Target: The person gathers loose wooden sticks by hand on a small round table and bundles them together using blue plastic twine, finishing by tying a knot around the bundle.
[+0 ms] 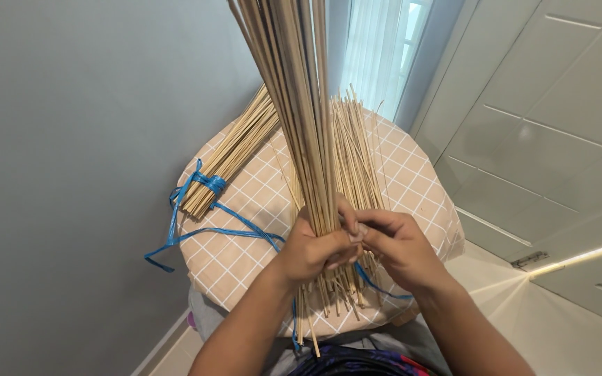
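My left hand (311,249) is clenched around a thick bundle of thin pale bamboo sticks (294,90), held upright so it rises out of the top of the view. My right hand (395,240) presses against the same bundle from the right, fingertips pinching at the sticks beside the left thumb. Stick ends poke out below my hands. Behind the held bundle, a loose pile of sticks (360,153) lies on the round table (245,264). A second bundle (235,150), tied with blue plastic ribbon (207,184), lies at the table's left.
The round table carries a peach cloth with a white grid. Blue ribbon tails (175,240) hang over its left edge, and another strand shows under my right hand. A grey wall stands on the left, white panelled doors (545,125) on the right, a curtained window behind.
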